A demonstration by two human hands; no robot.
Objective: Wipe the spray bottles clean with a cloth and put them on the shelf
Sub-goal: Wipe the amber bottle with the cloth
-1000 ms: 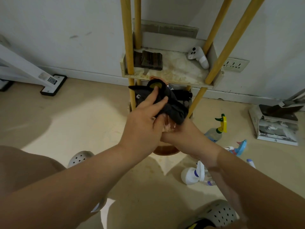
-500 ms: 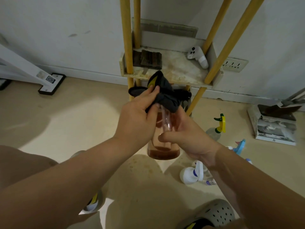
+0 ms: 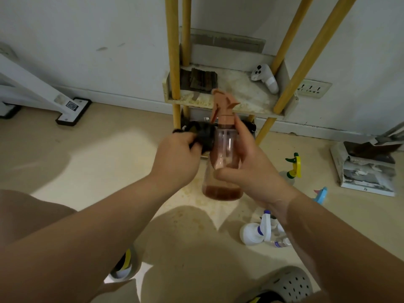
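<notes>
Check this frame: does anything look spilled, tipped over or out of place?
Yes. A white spray bottle lies on its side on the floor by the person's right arm, not yet shelved. The shelf board looks stained and grimy. Brownish speckles mark the floor under the pink bottle.

I count four spray bottles: one pink (image 3: 224, 154) in hand, and three on the floor, yellow-green (image 3: 291, 169), blue (image 3: 320, 194) and white (image 3: 260, 231). I see one dark cloth (image 3: 202, 135), one shelf (image 3: 240, 106) and one white controller (image 3: 265, 78).
</notes>
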